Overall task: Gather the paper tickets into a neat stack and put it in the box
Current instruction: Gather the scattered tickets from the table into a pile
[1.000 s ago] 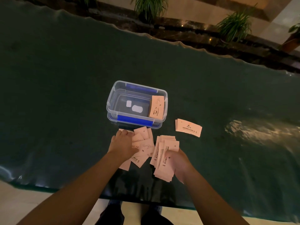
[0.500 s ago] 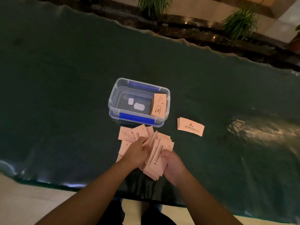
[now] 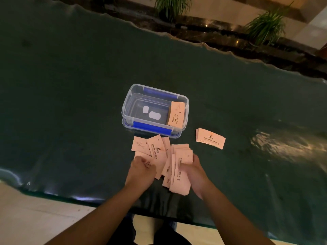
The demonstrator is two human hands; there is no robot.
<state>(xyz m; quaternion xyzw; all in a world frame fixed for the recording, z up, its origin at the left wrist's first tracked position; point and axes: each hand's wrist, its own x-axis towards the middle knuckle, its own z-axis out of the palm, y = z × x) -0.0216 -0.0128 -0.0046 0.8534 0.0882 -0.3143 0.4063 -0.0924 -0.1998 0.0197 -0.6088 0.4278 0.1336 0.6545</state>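
Pink paper tickets [image 3: 155,149] lie fanned out on the dark green table [image 3: 70,103], just in front of a clear plastic box [image 3: 127,106] with blue clips. One neat stack [image 3: 176,114] leans inside the box at its right end. Another small stack [image 3: 210,138] lies on the table to the box's right. My right hand [image 3: 192,171] grips a loose, uneven bundle of tickets [image 3: 178,174]. My left hand [image 3: 141,169] rests curled on the scattered tickets at the left, fingers bent over one.
The table's near edge [image 3: 53,193] runs just behind my wrists, with pale floor below. Potted plants [image 3: 265,27] and a dark ledge stand beyond the far edge. A bright reflection [image 3: 283,144] lies on the table at right.
My left hand has moved from beside the bundle back to the left onto the scattered tickets. My right hand still holds the bundle, now more spread and upright.
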